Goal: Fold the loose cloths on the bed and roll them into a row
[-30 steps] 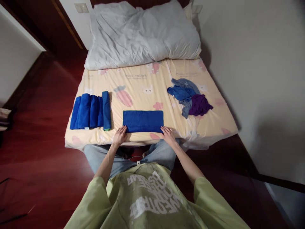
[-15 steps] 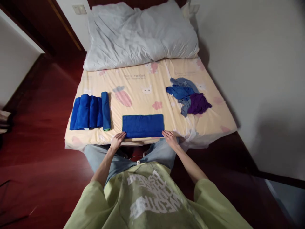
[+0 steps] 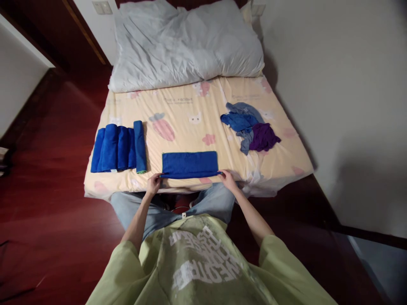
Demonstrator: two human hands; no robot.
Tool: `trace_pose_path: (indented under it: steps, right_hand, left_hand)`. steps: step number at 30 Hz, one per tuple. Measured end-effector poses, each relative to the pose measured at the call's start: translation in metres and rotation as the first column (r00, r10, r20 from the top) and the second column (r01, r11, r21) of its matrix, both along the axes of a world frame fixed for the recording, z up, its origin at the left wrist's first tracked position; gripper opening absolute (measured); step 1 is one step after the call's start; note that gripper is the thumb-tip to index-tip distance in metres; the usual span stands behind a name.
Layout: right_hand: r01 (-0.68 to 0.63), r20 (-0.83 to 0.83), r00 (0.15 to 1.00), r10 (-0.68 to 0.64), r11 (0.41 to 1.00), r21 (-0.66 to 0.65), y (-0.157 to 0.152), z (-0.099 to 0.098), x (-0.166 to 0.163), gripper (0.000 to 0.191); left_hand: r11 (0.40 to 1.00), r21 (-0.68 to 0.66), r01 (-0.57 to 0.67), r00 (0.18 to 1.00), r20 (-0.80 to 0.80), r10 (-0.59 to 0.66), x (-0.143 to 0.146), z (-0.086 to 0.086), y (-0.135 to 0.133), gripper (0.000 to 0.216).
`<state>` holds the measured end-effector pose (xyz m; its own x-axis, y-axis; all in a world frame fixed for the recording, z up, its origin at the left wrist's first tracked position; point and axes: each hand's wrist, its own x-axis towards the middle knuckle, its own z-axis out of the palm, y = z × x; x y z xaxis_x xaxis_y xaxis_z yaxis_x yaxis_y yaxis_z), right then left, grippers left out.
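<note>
A blue towel (image 3: 190,163) with a thin green edge lies as a flat, wide rectangle near the front of the bed. Its near edge is turned up into a narrow fold. My left hand (image 3: 154,183) pinches the left end of that fold. At the opposite end, my right hand (image 3: 227,179) has its fingers closed on the fold's right corner. Several rolled blue towels (image 3: 111,148) sit side by side to the left, with a slightly duller blue roll (image 3: 140,147) showing green trim at its near end.
On the right of the bed (image 3: 181,123) is a crumpled heap of blue and grey cloths (image 3: 241,120) with a purple cloth (image 3: 264,137). A bulky pale grey quilt (image 3: 187,46) spans the head end. A wall (image 3: 343,106) stands at the right.
The towel's near edge has been lifted and folded slightly away from me. Both hands have gone from pressing at the near corners to gripping the folded edge's ends.
</note>
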<state>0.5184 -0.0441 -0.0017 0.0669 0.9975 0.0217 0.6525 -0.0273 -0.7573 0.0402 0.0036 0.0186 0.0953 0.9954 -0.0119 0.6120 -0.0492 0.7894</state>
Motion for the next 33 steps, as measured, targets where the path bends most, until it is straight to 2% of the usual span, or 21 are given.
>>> trace_pose_path:
  steps: [3, 8, 14, 20, 23, 26, 29, 31, 33]
  right_hand:
    - [0.09, -0.007, 0.996, -0.09, 0.994, -0.063, 0.011, -0.007, -0.003, 0.028]
    - [0.143, 0.03, 0.99, -0.14, 0.984, -0.103, 0.028, -0.013, -0.003, 0.028]
    - [0.177, 0.062, 0.983, -0.171, 0.977, -0.118, 0.039, -0.017, -0.001, 0.027]
    - [0.215, 0.11, 0.974, -0.199, 0.965, -0.152, 0.041, -0.011, -0.007, 0.022]
    - [0.233, 0.128, 0.969, -0.212, 0.957, -0.176, 0.041, -0.005, -0.012, 0.02]
    - [0.256, 0.158, 0.961, -0.228, 0.949, -0.183, 0.037, 0.002, -0.017, 0.025]
    - [0.268, 0.277, 0.929, -0.245, 0.962, -0.049, 0.028, 0.012, -0.02, 0.035]
    - [0.171, 0.368, 0.91, -0.192, 0.981, 0.087, 0.022, 0.018, -0.02, 0.037]
    - [-0.046, 0.421, 0.907, -0.021, 0.988, 0.149, 0.016, 0.022, -0.019, 0.038]
  left_hand:
    - [0.994, -0.088, -0.07, 0.996, 0.042, 0.074, 0.003, 0.003, 0.009, 0.042]
    - [0.986, -0.057, -0.154, 0.988, 0.01, 0.154, 0.01, 0.008, 0.025, 0.036]
    - [0.966, -0.103, -0.239, 0.971, -0.031, 0.237, 0.015, 0.011, 0.031, 0.031]
    - [0.967, -0.077, -0.242, 0.97, -0.043, 0.239, 0.016, 0.008, 0.039, 0.03]
    - [0.977, -0.048, -0.209, 0.976, -0.069, 0.205, 0.02, 0.007, 0.04, 0.027]
    - [0.985, 0.04, -0.17, 0.978, -0.117, 0.174, 0.025, 0.008, 0.038, 0.027]
    - [0.982, 0.17, -0.08, 0.955, -0.268, 0.124, 0.028, 0.012, 0.033, 0.025]
    - [0.976, 0.212, 0.057, 0.925, -0.378, 0.028, 0.027, 0.014, 0.03, 0.028]
    - [0.954, 0.199, 0.226, 0.889, -0.443, -0.118, 0.024, 0.015, 0.026, 0.034]
